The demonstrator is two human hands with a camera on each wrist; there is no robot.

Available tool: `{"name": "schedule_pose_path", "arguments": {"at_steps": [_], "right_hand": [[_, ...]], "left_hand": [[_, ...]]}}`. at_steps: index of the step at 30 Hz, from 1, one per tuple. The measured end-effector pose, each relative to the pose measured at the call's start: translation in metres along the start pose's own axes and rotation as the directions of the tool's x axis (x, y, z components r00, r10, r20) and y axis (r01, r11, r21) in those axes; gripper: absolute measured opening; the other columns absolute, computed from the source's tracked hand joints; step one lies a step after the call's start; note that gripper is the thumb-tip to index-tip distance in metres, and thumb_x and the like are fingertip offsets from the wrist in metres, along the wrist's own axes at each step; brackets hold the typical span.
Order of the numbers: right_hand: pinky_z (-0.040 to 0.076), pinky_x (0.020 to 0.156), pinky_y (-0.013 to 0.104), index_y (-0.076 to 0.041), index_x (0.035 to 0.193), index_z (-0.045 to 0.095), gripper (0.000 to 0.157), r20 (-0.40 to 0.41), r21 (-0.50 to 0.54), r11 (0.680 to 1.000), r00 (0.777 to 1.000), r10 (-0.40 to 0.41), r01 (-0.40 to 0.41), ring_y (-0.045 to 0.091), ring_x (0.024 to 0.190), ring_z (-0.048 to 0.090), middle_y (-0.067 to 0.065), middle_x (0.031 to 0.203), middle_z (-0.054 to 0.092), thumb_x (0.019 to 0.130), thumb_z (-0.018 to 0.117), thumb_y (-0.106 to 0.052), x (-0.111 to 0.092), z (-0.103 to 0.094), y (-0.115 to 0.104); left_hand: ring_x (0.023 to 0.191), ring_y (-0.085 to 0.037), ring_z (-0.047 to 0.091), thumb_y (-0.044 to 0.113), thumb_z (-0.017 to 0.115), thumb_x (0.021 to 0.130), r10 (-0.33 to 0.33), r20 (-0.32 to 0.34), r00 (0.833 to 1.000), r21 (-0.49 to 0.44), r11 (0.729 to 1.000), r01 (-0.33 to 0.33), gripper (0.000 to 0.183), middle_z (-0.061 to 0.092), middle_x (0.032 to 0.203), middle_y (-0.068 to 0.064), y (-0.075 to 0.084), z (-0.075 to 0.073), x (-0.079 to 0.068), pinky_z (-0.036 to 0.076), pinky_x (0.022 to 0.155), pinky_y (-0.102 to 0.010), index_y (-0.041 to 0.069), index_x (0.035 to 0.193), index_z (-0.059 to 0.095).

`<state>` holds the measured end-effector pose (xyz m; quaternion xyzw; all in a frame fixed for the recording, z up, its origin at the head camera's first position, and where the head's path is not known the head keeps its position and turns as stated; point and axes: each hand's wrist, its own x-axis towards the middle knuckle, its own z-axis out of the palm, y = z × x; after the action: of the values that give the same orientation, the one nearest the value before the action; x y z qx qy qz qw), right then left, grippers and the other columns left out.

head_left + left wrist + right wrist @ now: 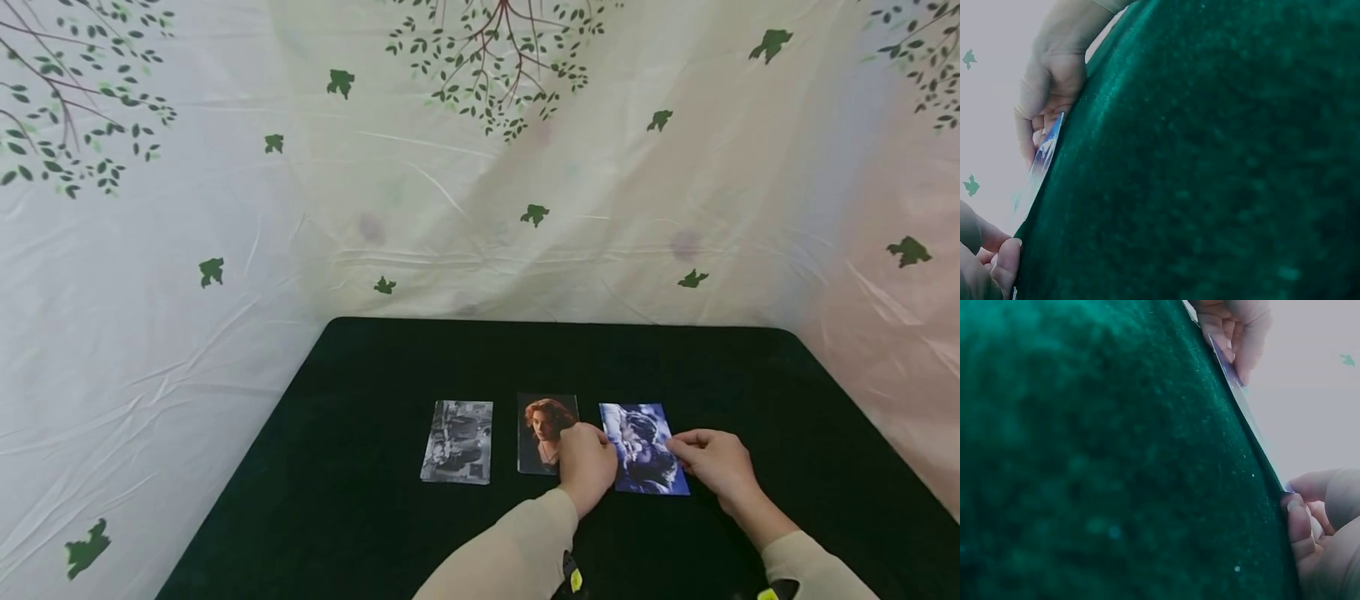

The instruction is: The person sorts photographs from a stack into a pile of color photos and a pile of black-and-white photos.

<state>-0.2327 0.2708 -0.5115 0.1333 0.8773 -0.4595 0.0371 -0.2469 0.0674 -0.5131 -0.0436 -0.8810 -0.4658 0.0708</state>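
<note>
A blue-and-white picture card (pixel 645 450) lies on the dark green tabletop at the right of a row. My right hand (pixel 717 467) pinches its right edge between thumb and fingers. At its left edge is my left hand (pixel 588 462), whose fingertips grip the border; it partly hides the middle card (pixel 543 425), a portrait of a red-haired person on a dark ground. A black-and-white picture card (pixel 457 442) lies at the left, apart from both hands. Seen edge-on in the right wrist view, the blue card (pixel 1238 394) stretches between the two hands.
The green velvety tabletop (pixel 337 400) has rounded far corners. Pale cloth walls (pixel 465 183) printed with leaves and branches hang behind it and at both sides. A black strap with a yellow patch (pixel 573 577) is on the left wrist.
</note>
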Motion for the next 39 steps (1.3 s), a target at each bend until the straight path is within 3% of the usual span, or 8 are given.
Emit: {"name": "schedule_pose_path", "arguments": {"at_steps": [10, 22, 29, 39], "right_hand": [[0.053, 0.066, 0.031, 0.0, 0.111, 0.068, 0.048, -0.012, -0.02, 1.0, 1.0, -0.004, 0.004, 0.019, 0.083, 0.062, 0.017, 0.112, 0.064, 0.09, 0.064, -0.044, -0.0022, 0.0003, -0.0009], [0.05, 0.067, 0.031, -0.003, 0.111, 0.069, 0.049, -0.032, -0.063, 0.998, 0.999, 0.0, -0.002, 0.026, 0.095, 0.06, 0.021, 0.119, 0.06, 0.09, 0.062, -0.047, -0.0082, -0.0005, -0.0037], [0.051, 0.067, 0.031, -0.001, 0.11, 0.068, 0.047, -0.034, -0.028, 1.0, 0.999, -0.003, 0.002, 0.023, 0.09, 0.061, 0.02, 0.116, 0.061, 0.09, 0.063, -0.044, -0.0091, -0.0025, -0.0025], [0.05, 0.062, 0.03, -0.002, 0.11, 0.069, 0.047, -0.069, -0.009, 1.0, 0.997, 0.022, -0.022, 0.02, 0.083, 0.06, 0.017, 0.112, 0.063, 0.089, 0.066, -0.043, -0.0088, 0.0005, -0.0017]], "left_hand": [[0.061, -0.002, 0.054, 0.012, 0.073, 0.082, -0.014, 0.004, 1.0, 0.01, 1.0, 0.014, 0.007, 0.067, 0.066, 0.008, -0.0049, 0.0016, 0.0039, 0.045, 0.056, -0.022, 0.011, 0.077, 0.079], [0.059, -0.002, 0.052, 0.013, 0.073, 0.083, -0.009, 0.004, 1.0, -0.043, 0.999, 0.009, 0.008, 0.065, 0.064, 0.008, -0.0075, 0.001, 0.0016, 0.045, 0.056, -0.023, 0.01, 0.078, 0.078], [0.064, 0.0, 0.055, 0.014, 0.073, 0.083, 0.061, -0.038, 0.997, 0.001, 0.998, -0.061, 0.007, 0.07, 0.073, 0.007, -0.008, 0.0036, -0.0002, 0.047, 0.06, -0.023, 0.013, 0.08, 0.079], [0.069, -0.001, 0.059, 0.014, 0.074, 0.083, 0.041, -0.016, 0.999, 0.012, 0.999, -0.041, 0.006, 0.072, 0.077, 0.005, -0.0062, 0.0033, -0.001, 0.05, 0.065, -0.025, 0.012, 0.083, 0.079]]}}
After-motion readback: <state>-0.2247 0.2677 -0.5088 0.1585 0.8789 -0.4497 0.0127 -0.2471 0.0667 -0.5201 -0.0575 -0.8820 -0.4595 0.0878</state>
